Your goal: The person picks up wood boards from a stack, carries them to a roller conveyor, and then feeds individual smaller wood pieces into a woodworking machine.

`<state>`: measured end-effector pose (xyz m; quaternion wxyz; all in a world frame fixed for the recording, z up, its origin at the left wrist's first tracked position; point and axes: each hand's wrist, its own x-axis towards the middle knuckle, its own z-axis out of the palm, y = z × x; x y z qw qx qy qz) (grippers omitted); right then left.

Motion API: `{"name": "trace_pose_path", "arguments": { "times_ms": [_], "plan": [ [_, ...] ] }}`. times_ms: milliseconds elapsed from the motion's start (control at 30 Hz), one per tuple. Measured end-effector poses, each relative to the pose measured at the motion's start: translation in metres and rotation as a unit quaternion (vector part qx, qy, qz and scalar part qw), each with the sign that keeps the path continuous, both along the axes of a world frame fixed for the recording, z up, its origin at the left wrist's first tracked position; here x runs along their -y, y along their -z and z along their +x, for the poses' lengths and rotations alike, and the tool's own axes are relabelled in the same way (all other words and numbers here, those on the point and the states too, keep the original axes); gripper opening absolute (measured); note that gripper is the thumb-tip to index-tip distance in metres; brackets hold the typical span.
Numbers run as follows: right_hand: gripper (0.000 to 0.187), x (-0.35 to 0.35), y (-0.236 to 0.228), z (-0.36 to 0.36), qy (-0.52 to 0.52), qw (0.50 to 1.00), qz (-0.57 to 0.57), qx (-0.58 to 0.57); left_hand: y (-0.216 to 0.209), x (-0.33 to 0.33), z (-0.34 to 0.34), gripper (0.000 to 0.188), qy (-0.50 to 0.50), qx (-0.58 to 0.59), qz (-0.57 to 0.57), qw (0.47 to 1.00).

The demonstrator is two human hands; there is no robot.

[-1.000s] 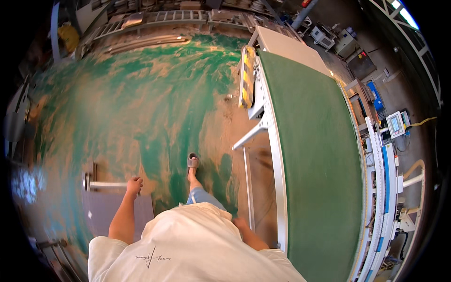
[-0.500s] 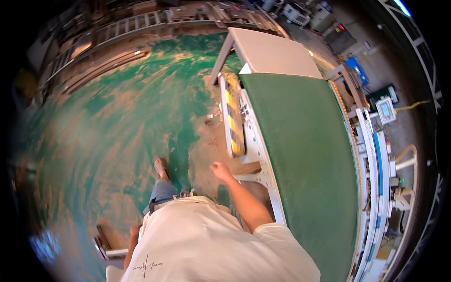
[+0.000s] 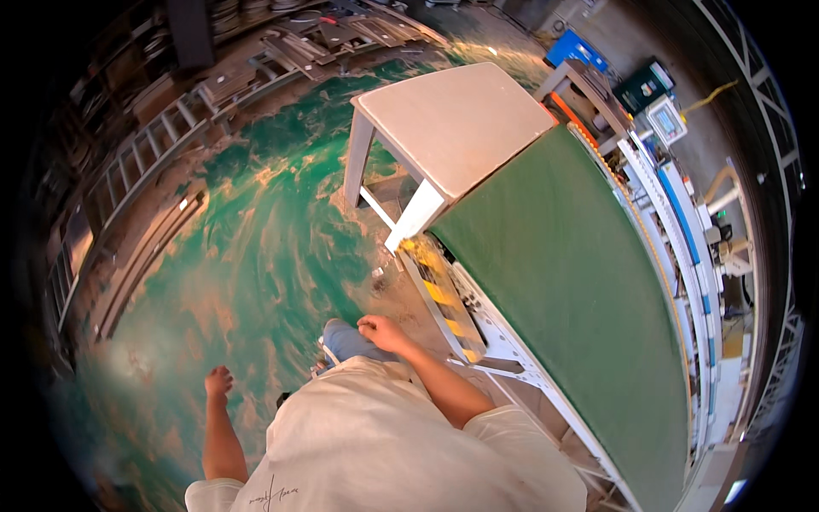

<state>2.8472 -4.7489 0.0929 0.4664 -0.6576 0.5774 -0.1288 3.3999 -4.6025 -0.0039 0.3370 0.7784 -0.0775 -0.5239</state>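
Observation:
My left hand (image 3: 219,381) hangs out over the dusty green floor (image 3: 264,282), its fingers loosely bent and a little apart, holding nothing. In front of my body, my right hand (image 3: 383,334) is curled closed with nothing visible in it. It is nearest to the yellow-and-black striped guard (image 3: 442,299) on the side of the conveyor, without touching it. The green conveyor belt (image 3: 572,299) runs along my right side. Beyond its far end stands a table with a pale brown top (image 3: 456,124) and white legs.
A ladder-like roller track (image 3: 158,145) curves along the far left, with flat boards (image 3: 299,51) piled beyond it. Long strips (image 3: 149,260) lie on the floor beside it. Right of the belt are a white machine rail (image 3: 682,230), a small screen panel (image 3: 666,120) and a blue box (image 3: 576,51).
I have moved forward, and the table and striped guard appear nearer. My left hand has swung out from beside my body into fuller view. My right hand stays curled before me.

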Motion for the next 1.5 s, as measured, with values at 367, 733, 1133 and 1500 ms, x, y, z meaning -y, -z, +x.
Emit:
{"name": "trace_pose_path", "arguments": {
  "times_ms": [367, 733, 1133, 1500],
  "plan": [
    [0.028, 0.384, -0.042, 0.039, 0.215, 0.962, -0.1, 0.135, -0.044, 0.37, 0.034, 0.029, 0.14, -0.01, 0.027, 0.99],
    [0.022, 0.753, -0.052, -0.011, 0.385, 0.892, -0.237, 0.019, 0.02, 0.631, 0.101, 0.028, 0.597, 0.187, 0.137, 0.768],
    [0.035, 0.871, 0.021, -0.039, 0.566, 0.708, -0.194, -0.376, -0.048, 1.363, 0.034, 0.01, 0.378, 0.111, 0.015, 0.919],
    [0.052, 0.922, -0.004, -0.077, 0.637, 0.638, -0.032, -0.431, 0.014, 1.677, -0.216, 0.02, 0.497, -0.235, 0.069, 0.832]
  ]
}}
